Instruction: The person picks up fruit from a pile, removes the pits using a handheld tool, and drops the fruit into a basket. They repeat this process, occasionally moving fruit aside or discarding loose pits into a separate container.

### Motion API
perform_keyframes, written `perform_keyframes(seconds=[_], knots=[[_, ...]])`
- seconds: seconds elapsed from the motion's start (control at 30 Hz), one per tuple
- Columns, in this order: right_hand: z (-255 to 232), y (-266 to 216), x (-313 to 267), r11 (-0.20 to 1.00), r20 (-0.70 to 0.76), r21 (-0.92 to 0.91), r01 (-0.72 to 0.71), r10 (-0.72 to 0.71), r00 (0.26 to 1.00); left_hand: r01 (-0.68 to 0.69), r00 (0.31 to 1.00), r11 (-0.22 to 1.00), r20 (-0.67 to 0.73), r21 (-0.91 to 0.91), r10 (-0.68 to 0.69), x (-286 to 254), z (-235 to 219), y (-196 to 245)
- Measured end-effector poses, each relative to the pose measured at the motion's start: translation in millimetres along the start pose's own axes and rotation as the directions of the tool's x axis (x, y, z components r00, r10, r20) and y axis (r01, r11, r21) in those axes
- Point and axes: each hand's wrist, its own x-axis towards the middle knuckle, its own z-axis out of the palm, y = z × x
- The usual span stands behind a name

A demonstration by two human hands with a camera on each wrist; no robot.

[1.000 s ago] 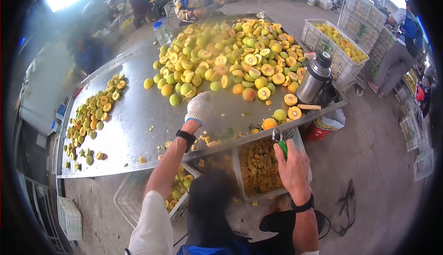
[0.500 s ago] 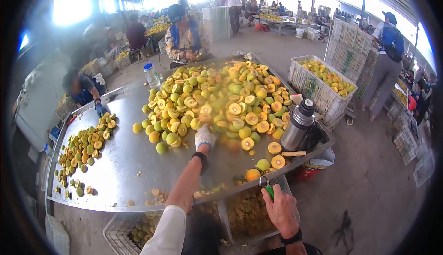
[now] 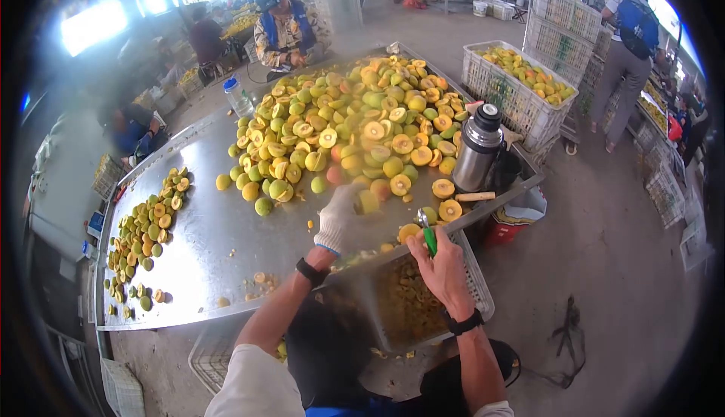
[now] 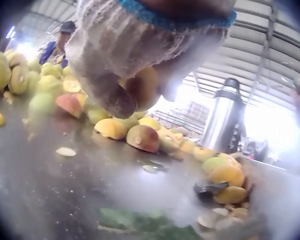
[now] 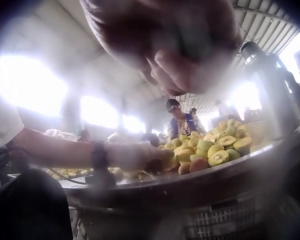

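My left hand (image 3: 337, 217), in a white knitted glove with a blue cuff, grips a yellow peach (image 4: 142, 87) over the metal table. Most of that peach is hidden by the gloved fingers in the left wrist view. My bare right hand (image 3: 441, 270) holds a pitting tool by its green handle (image 3: 430, 240), and its small rounded metal head (image 3: 422, 218) points up and away near the table's front edge. A large heap of halved peaches (image 3: 302, 130), yellow and green, lies just beyond my left hand.
A steel thermos (image 3: 479, 149) stands at the table's right edge beside a wooden-looking stick (image 3: 476, 196). More halves (image 3: 155, 232) lie to the left. Below the front edge sits a crate (image 3: 483, 296) of scraps. A full crate (image 3: 491, 100) stands right; a person (image 3: 287, 28) sits opposite.
My left hand reached into the heap, then came back toward me with a peach. My right hand, still holding the tool, has moved up and slightly left toward the table edge. The head view shifted.
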Motion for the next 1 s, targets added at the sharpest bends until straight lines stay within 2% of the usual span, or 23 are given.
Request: perform_keyframes(seconds=[0.07, 0.13, 0.27, 0.37, 0.47, 0.6, 0.67, 0.77, 0.8, 0.87, 0.93, 0.97, 1.0], knots=[[1.2, -10.1, 0.2, 0.988, -0.008, 0.149, -0.036, 0.037, 0.999, -0.104, 0.993, 0.995, 0.063, -0.006, 0.104, -14.0, -21.5, 51.8], [3.8, -12.3, 0.7, 0.969, 0.012, 0.242, -0.043, 0.041, 0.999, -0.161, 0.986, 0.986, 0.050, 0.035, 0.159, -25.7, -19.8, 70.7], [8.1, -8.8, -1.2, 0.941, 0.091, 0.337, -0.036, 0.006, 0.996, -0.262, 0.965, 0.958, 0.045, 0.115, 0.259, -42.9, -8.0, 74.5], [8.4, -9.9, -1.8, 0.895, 0.137, 0.425, -0.135, 0.084, 0.987, -0.298, 0.955, 0.955, -0.014, 0.001, 0.298, -47.6, -10.9, 75.2], [1.9, -17.4, -2.8, 0.809, 0.239, 0.508, -0.296, 0.197, 0.951, -0.226, 0.973, 0.953, 0.008, -0.202, 0.232, -51.3, -15.7, 69.9], [-11.4, -36.7, -4.0, 0.758, 0.366, 0.493, -0.428, 0.265, 0.892, -0.112, 0.971, 0.915, 0.154, -0.388, 0.184, -55.6, -21.5, 59.8], [-11.4, -36.2, -3.9, 0.787, 0.353, 0.492, -0.372, 0.210, 0.912, -0.036, 0.959, 0.885, 0.232, -0.464, 0.161, -56.8, -22.3, 57.8], [-5.6, -26.4, -10.0, 0.856, 0.245, 0.481, -0.189, 0.076, 0.967, 0.194, 0.912, 0.812, 0.406, -0.550, 0.057, -60.0, -36.0, 70.1], [-6.3, -24.4, -12.1, 0.870, 0.220, 0.466, -0.161, 0.062, 0.973, 0.222, 0.896, 0.772, 0.436, -0.595, 0.079, -58.5, -36.6, 68.6], [-8.4, -21.0, -12.3, 0.907, 0.203, 0.415, -0.069, -0.018, 0.979, 0.276, 0.866, 0.685, 0.483, -0.674, 0.126, -56.7, -40.9, 66.3], [-11.7, -16.8, -8.0, 0.936, 0.215, 0.348, 0.055, -0.137, 0.967, 0.466, 0.842, 0.391, 0.534, -0.794, 0.081, -63.0, -27.1, 63.3], [-11.2, -14.5, -5.6, 0.956, 0.228, 0.287, 0.064, -0.133, 0.965, 0.533, 0.826, 0.224, 0.559, -0.816, 0.069, -63.1, -20.3, 60.4], [-10.4, -13.4, -4.1, 0.972, 0.242, 0.225, 0.071, -0.127, 0.962, 0.619, 0.776, 0.177, 0.630, -0.765, 0.011, -63.0, -18.5, 57.4]])
